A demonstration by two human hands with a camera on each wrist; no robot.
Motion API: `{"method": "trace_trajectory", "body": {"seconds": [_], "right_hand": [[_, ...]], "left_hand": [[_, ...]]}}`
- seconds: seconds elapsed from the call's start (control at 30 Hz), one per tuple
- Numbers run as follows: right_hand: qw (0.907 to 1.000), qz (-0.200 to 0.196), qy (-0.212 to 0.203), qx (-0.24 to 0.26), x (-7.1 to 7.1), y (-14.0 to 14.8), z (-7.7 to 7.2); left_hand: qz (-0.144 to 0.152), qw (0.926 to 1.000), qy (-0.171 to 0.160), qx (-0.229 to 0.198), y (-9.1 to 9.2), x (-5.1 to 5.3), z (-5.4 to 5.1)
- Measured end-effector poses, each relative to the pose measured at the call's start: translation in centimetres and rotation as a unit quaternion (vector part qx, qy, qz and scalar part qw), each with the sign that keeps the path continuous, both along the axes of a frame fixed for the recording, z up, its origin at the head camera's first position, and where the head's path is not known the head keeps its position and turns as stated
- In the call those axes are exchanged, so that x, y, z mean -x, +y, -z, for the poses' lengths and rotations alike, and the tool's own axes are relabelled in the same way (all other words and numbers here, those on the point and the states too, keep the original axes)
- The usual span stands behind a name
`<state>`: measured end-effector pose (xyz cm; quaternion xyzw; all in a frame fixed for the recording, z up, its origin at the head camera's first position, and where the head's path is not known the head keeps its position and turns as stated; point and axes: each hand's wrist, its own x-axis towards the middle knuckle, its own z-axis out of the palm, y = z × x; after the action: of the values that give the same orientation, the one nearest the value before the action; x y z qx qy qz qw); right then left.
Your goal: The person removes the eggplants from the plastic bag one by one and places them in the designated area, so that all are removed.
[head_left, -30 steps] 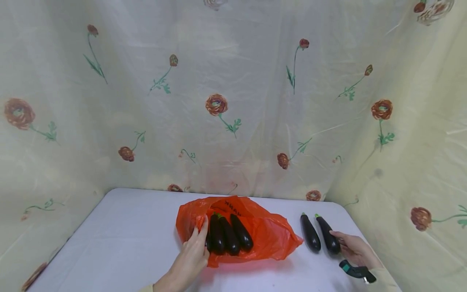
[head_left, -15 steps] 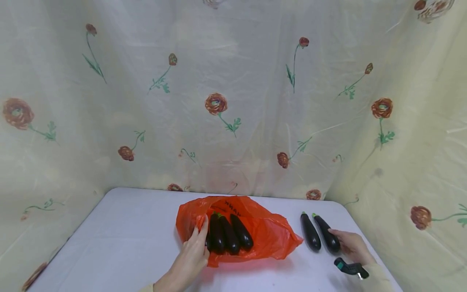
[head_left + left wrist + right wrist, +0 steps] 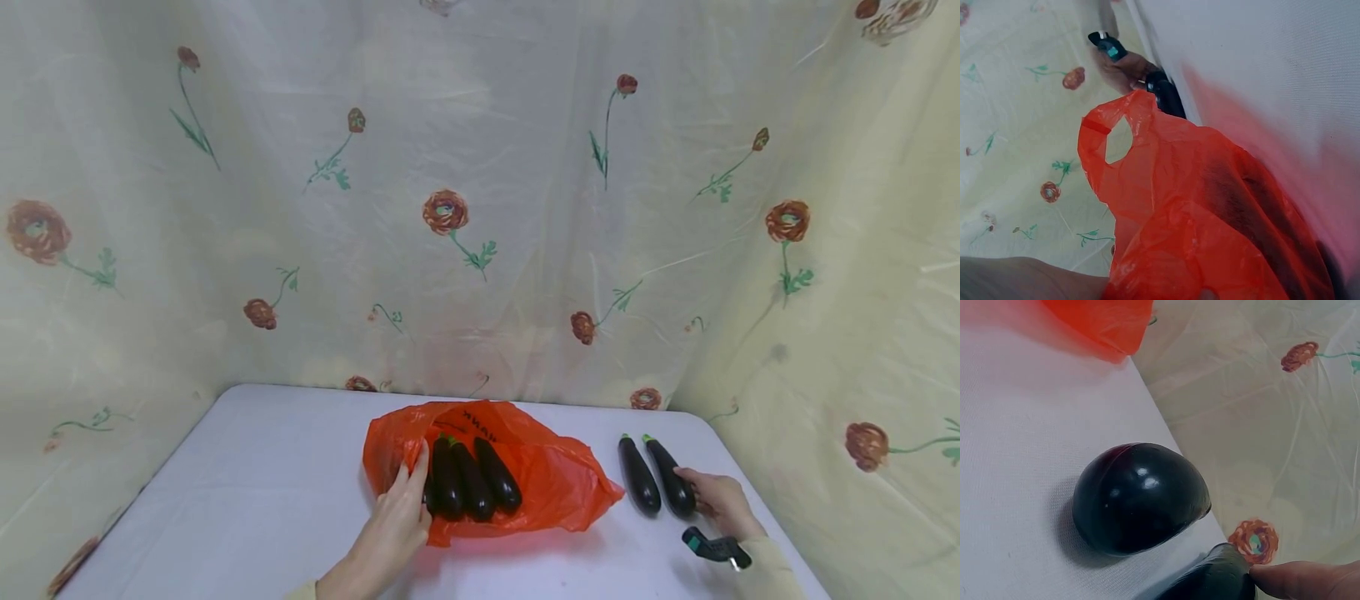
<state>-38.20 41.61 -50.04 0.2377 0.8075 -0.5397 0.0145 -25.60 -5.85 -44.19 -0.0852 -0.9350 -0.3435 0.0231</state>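
A red plastic bag (image 3: 555,479) lies on the table with its mouth spread, and several dark eggplants (image 3: 477,483) rest side by side inside. My left hand (image 3: 397,517) pinches the bag's left edge beside them. At the table's right side, my right hand (image 3: 723,502) holds the outer of two eggplants, (image 3: 670,477) thumb on its side. The other eggplant (image 3: 639,477) lies just left of it, untouched. In the right wrist view that untouched eggplant (image 3: 1141,500) shows end-on, with the held eggplant (image 3: 1216,578) below, under my thumb.
A white-covered table (image 3: 262,483) carries everything. A flower-printed plastic sheet (image 3: 525,250) hangs behind it and along both sides. A black strap-like device (image 3: 716,548) sits at my right wrist. In the left wrist view, the bag's handle loop (image 3: 1092,150) stands up.
My right hand has shifted slightly left with the outer eggplant, whose top now lies nearer the other eggplant. My left hand and the bag have stayed in place.
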Motion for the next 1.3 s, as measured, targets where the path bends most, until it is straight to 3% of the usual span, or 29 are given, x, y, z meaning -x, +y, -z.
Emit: {"method": "trace_trajectory", "body": {"seconds": [0.63,0.93,1.3], "right_hand": [[0.9993,-0.004,0.016,0.033,-0.1,0.5,0.0],[0.9987,0.002,0.019,0.048,-0.3,0.6,-0.2],[0.9948,-0.024,0.027,0.095,-0.4,1.7,0.0]], "left_hand": [[-0.006,0.9998,-0.017,-0.006,0.1,0.0,-0.1],[-0.004,0.9999,-0.011,-0.004,0.1,0.0,-0.2],[0.004,1.0000,0.008,-0.002,-0.1,-0.1,0.0]]}}
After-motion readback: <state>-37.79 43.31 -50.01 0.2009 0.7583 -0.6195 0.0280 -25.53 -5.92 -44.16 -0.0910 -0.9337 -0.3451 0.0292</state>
